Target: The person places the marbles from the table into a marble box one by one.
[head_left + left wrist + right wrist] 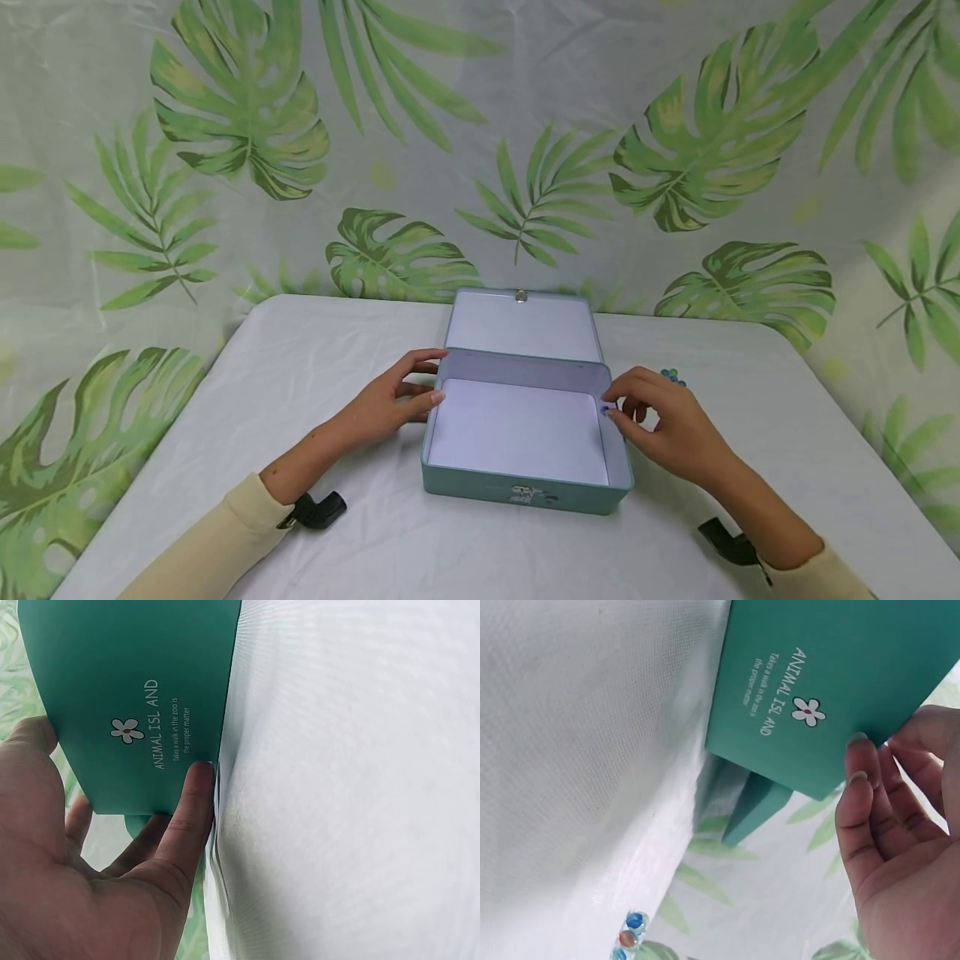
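Note:
A teal metal box [525,492] with a pale interior stands on the white cloth, its hinged lid [521,321] laid back behind it. My left hand [390,404] rests against the box's left side, thumb at the rim and the other fingers spread, relaxed, along the outer wall; the left wrist view shows this hand [112,862] by the printed side [135,690]. At the right rim, my right hand [667,421] pinches a small blue thing [605,409] just inside the box. In the right wrist view that hand [900,832] is by the upper edge, the blue thing hidden.
Several glass marbles [672,377] in blue, green and orange lie on the cloth behind my right hand, right of the box; the right wrist view shows some marbles [628,939] too. A leaf-patterned sheet [420,167] hangs behind the table [352,533].

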Action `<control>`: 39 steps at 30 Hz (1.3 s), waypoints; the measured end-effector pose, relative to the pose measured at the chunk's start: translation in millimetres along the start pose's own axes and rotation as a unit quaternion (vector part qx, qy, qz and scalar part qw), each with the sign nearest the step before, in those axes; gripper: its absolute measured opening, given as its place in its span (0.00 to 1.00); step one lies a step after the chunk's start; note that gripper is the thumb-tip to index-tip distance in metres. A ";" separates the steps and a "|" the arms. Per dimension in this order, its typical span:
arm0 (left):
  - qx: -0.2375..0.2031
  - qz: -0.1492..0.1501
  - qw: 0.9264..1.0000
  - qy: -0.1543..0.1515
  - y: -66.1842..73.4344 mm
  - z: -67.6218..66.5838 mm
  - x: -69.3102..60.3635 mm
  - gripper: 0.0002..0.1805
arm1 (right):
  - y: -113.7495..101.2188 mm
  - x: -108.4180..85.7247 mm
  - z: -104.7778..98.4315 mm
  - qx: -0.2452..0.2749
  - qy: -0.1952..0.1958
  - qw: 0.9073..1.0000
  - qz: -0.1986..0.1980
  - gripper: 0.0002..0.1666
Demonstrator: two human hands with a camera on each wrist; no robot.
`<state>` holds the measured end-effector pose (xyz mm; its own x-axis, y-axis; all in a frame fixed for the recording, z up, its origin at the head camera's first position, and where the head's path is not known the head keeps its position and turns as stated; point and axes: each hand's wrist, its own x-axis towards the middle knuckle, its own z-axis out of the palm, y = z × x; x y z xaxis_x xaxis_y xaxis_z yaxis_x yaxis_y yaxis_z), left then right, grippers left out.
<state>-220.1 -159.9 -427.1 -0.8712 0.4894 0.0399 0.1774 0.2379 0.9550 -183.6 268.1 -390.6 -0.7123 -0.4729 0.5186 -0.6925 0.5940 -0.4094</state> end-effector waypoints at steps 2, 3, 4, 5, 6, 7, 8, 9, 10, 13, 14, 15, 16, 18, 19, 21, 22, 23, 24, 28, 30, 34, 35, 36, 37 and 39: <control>0.000 -0.001 1.000 0.000 1.2 0.1 -0.4 0.35 | 0.1 0.1 -0.8 -0.003 -0.001 1.000 0.003 0.26; 0.000 -0.002 1.000 0.000 1.5 0.1 -0.5 0.35 | 0.4 0.1 -1.4 -0.005 -0.001 1.000 0.004 0.26; 0.000 -0.001 1.000 0.000 1.6 0.2 -0.5 0.35 | 0.8 0.0 -2.1 -0.008 0.000 1.000 0.006 0.27; 0.000 -0.001 1.000 0.000 1.6 0.3 -0.5 0.35 | 1.3 -0.1 -2.9 -0.011 0.001 1.000 0.007 0.27; 0.000 -0.001 1.000 0.000 1.4 0.3 -0.4 0.35 | 1.8 -0.2 -3.9 -0.013 0.002 1.000 0.008 0.27; 0.000 -0.001 1.000 0.000 1.4 0.3 -0.5 0.35 | 2.4 -0.3 -4.9 -0.015 0.004 1.000 0.009 0.27; 0.001 -0.001 1.000 0.000 1.3 0.2 -0.5 0.35 | 3.3 -0.5 -6.1 -0.017 0.006 1.000 0.009 0.27; 0.001 -0.001 1.000 -0.001 1.1 0.3 -0.3 0.35 | 4.2 -0.6 -7.4 -0.019 0.009 1.000 0.009 0.27; 0.001 0.000 1.000 -0.001 0.7 0.4 0.1 0.35 | 4.9 -0.7 -8.7 -0.022 0.012 1.000 0.010 0.26; 0.003 0.000 1.000 -0.001 -0.1 0.2 0.8 0.35 | 7.5 -0.7 -12.9 -0.030 0.019 0.999 0.011 0.25; 0.004 0.001 1.000 -0.001 -0.7 0.1 1.2 0.35 | 8.5 -0.6 -14.2 -0.032 0.022 0.999 0.011 0.25; 0.004 0.001 1.000 -0.001 -0.8 0.1 1.4 0.35 | 9.7 -0.6 -15.5 -0.034 0.025 0.999 0.009 0.25; 0.004 0.000 1.000 0.000 -0.8 -0.1 1.4 0.34 | 11.1 -0.5 -16.6 -0.037 0.027 0.999 0.007 0.26; 0.004 -0.001 1.000 0.000 -0.7 -0.2 1.2 0.34 | 14.5 -0.4 -18.8 -0.040 0.031 0.999 0.003 0.27; 0.003 0.000 1.000 0.000 -1.1 -0.3 1.4 0.34 | 16.4 -0.4 -19.6 -0.042 0.034 0.999 0.002 0.27; 0.002 -0.001 1.000 0.000 -0.4 -0.3 0.9 0.34 | 20.9 -0.9 -21.2 -0.048 0.036 0.998 0.002 0.27; 0.002 -0.002 1.000 0.001 -0.3 -0.3 0.8 0.34 | 23.0 -1.2 -22.1 -0.052 0.037 0.998 0.004 0.27; 0.001 -0.002 1.000 0.001 -0.1 -0.2 0.7 0.35 | 25.2 -1.6 -23.0 -0.055 0.037 0.998 0.008 0.26; 0.001 -0.004 1.000 0.002 0.5 -0.1 0.3 0.35 | 27.6 -2.1 -23.5 -0.059 0.037 0.997 0.012 0.25; 0.001 -0.007 1.000 0.003 1.3 0.1 -0.5 0.35 | 36.8 -4.6 -25.9 -0.073 0.038 0.996 0.024 0.24; 0.001 -0.008 1.000 0.004 1.2 0.2 -0.8 0.35 | 41.6 -5.9 -26.9 -0.076 0.039 0.996 0.026 0.23; 0.002 -0.007 1.000 0.003 1.4 0.6 -1.1 0.34 | 48.9 -8.9 -29.8 -0.079 0.046 0.996 0.018 0.23; 0.003 -0.007 1.000 0.003 1.5 0.8 -1.2 0.34 | 50.7 -9.7 -30.4 -0.082 0.048 0.995 0.017 0.23; 0.003 -0.007 1.000 0.003 1.7 1.0 -1.3 0.34 | 52.5 -10.5 -31.1 -0.084 0.049 0.995 0.017 0.23; 0.003 -0.006 1.000 0.003 1.9 1.2 -1.4 0.34 | 54.3 -11.4 -31.7 -0.087 0.050 0.995 0.019 0.22; 0.002 -0.006 1.000 0.003 2.4 1.5 -1.7 0.35 | 58.2 -12.9 -33.1 -0.091 0.052 0.994 0.025 0.22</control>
<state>-217.5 -158.9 -425.3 -0.8756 0.4822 0.0297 0.1685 0.2473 0.9542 -210.9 330.4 -396.3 -0.7227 -0.3767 0.5795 -0.6184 0.7269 -0.2987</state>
